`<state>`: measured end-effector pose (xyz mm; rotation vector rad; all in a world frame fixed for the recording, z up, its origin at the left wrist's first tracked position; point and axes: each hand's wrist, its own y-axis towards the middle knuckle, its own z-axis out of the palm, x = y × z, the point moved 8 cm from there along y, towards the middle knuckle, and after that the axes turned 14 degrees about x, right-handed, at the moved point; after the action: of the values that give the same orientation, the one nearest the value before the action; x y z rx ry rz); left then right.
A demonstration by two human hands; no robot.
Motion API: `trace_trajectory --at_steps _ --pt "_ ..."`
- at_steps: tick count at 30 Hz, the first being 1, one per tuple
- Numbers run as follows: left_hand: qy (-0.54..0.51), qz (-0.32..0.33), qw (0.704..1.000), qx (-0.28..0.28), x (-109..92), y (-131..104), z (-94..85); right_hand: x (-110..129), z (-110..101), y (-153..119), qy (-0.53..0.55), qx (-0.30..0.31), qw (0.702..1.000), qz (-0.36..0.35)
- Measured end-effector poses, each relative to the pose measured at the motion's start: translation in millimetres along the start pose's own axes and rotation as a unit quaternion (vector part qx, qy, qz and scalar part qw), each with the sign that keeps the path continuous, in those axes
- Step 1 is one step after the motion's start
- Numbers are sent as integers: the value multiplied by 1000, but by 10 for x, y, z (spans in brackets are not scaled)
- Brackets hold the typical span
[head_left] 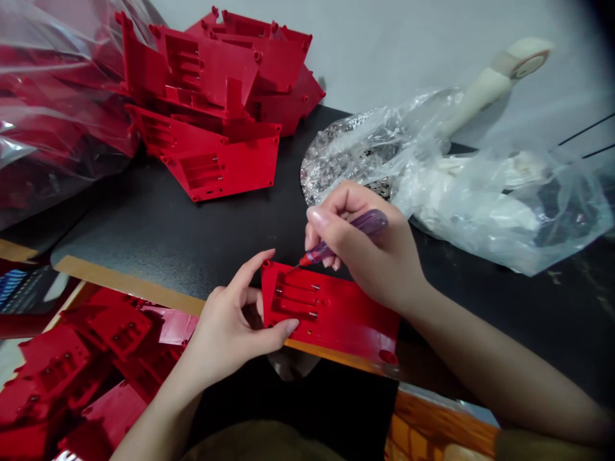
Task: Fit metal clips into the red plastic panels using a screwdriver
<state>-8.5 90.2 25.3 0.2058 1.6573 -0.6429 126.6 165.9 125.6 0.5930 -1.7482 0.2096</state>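
Observation:
A red plastic battery housing (346, 314) with spring contacts in its slots lies at the table's front edge. My left hand (240, 320) grips its left end, thumb along the near side and fingers at the far side. In my right hand (379, 256) is a small screwdriver (368, 224) with a translucent purple handle and a red collar. Its thin shaft points down and left, with the tip in or just over the upper left of the battery slots. Whether the tip touches a contact I cannot tell.
Several red housings (230, 166) are piled on the black table (211, 227). A clear bag of red parts (57, 128) stands left, and a drawer below holds more housings (62, 358). Clear plastic bags (485, 205) with small metal parts (346, 157) and a white-handled object (485, 89) lie right.

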Motion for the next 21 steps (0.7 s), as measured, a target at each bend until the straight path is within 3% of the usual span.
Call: trace_trajectory --at_steps 12,21 --pt "26 24 999 -14 -15 -13 -13 105 -48 45 -114 -5 993 -44" --pt "10 23 1000 -11 21 -3 0 137 26 66 -117 13 989 -88"
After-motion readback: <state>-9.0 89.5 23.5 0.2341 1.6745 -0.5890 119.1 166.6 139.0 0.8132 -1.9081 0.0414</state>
